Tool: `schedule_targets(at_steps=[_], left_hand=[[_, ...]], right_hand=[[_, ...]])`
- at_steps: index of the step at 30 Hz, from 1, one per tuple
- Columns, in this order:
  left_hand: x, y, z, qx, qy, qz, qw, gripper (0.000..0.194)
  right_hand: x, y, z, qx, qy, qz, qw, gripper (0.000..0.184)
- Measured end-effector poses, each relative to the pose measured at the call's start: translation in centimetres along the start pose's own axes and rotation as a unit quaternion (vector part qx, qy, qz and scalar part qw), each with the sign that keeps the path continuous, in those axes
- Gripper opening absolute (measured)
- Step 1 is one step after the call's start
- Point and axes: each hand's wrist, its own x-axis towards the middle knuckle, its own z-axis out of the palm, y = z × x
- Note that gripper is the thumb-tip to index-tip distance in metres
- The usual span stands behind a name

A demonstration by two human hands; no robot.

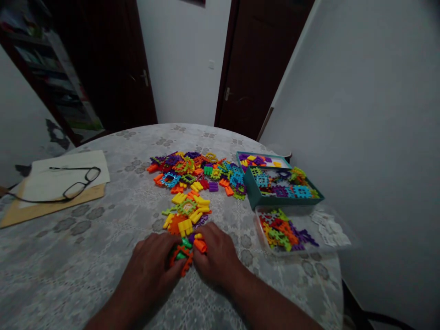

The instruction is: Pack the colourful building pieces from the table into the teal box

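Note:
Both of my hands meet at the near edge of a round table (85, 256) with a lace cloth. My left hand (154, 261) is closed round a small cluster of joined plastic pieces (181, 259), orange and green. My right hand (216, 256) pinches an orange piece (200, 246) against that cluster. Just beyond my fingers lies a small heap of yellow, orange and green pieces (187, 211). Farther back spreads a wide pile of mixed coloured pieces (199, 172).
A teal box (256, 195) with more pieces stands at the right, its lid (240, 156) behind it. A clear plastic tray (261, 236) with pieces lies in front of it. Glasses (77, 181) rest on papers (51, 183) at the left. Two dark doors stand behind.

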Motion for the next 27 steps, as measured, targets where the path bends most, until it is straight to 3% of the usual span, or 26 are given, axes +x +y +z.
schedule_targets(at_steps=[5, 17, 23, 27], left_hand=[[0.1, -0.1, -0.3, -0.013, -0.009, 0.032, 0.999, 0.012], [0.2, -0.1, 0.2, -0.168, -0.032, 0.071, 0.983, 0.01], [0.9, 1.0, -0.6, -0.265, 0.023, 0.028, 0.964, 0.015], [1.1, 1.3, -0.1, -0.328, 0.034, -0.006, 0.944, 0.019]], right_hand=[[0.3, -0.2, 0.6, -0.015, 0.01, 0.016, 1.0, 0.054], [-0.4, 0.0, -0.3, 0.068, 0.021, 0.006, 0.997, 0.046], [1.0, -0.1, -1.7, 0.163, 0.046, 0.041, 0.985, 0.037], [1.7, -0.3, -1.8, 0.313, 0.019, 0.097, 0.944, 0.025]])
